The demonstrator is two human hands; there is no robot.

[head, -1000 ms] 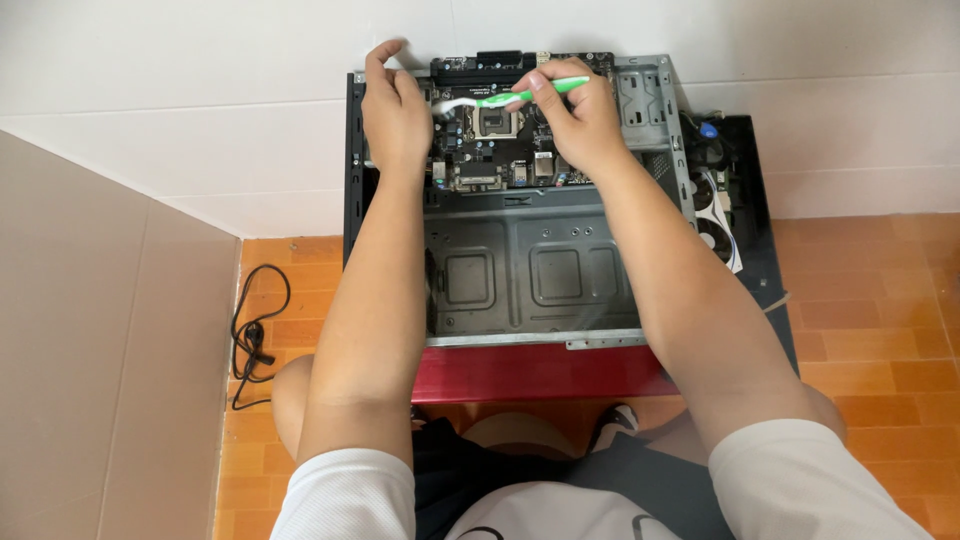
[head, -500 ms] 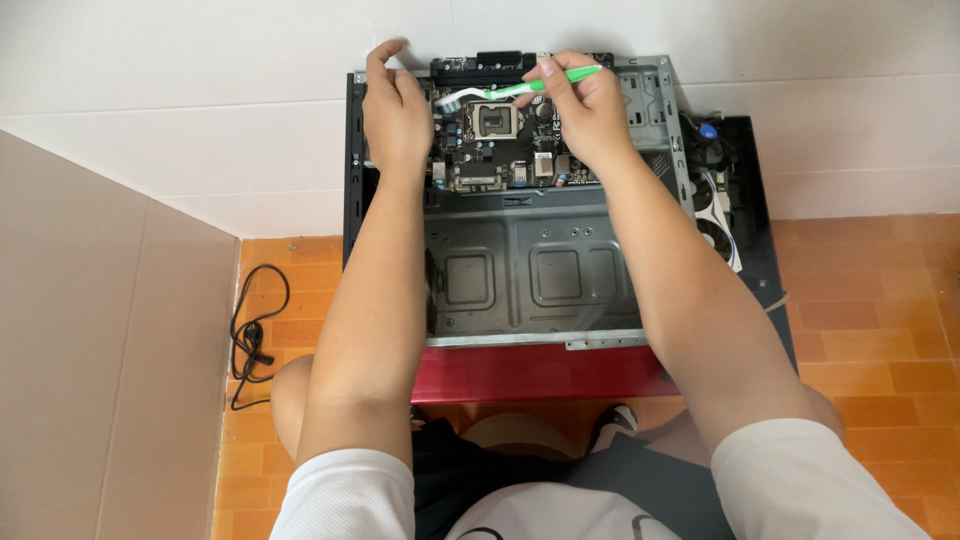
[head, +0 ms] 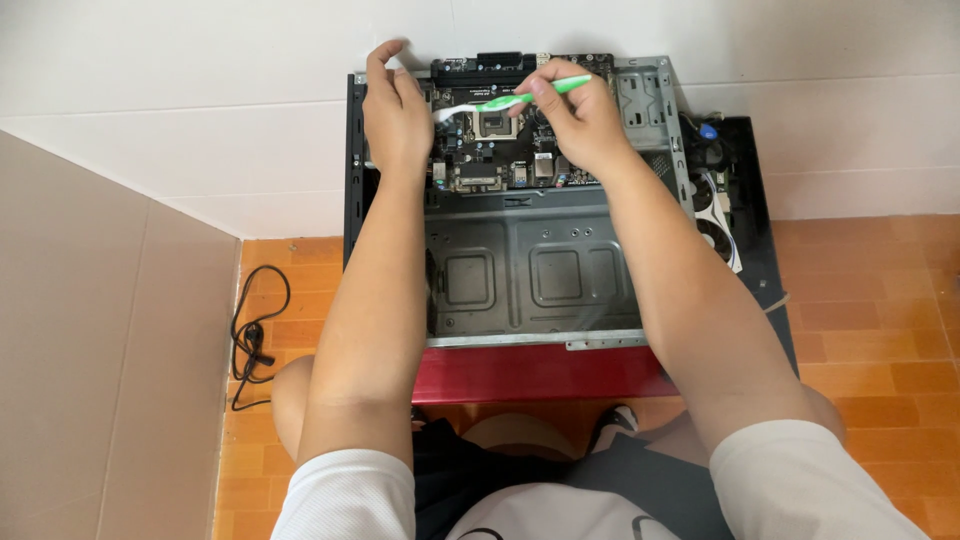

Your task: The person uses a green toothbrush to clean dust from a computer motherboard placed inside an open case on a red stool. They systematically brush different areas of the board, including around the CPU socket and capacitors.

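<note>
Between right-hand fingers (head: 560, 95): green toothbrush (head: 505, 100), over motherboard (head: 500, 150).

Even, bright daylight is filling the frame; no glare. Soft shadows are sitting under both forearms on the open computer case (head: 540, 270). Focus is holding sharp across the view; edges are showing little distortion.
</note>
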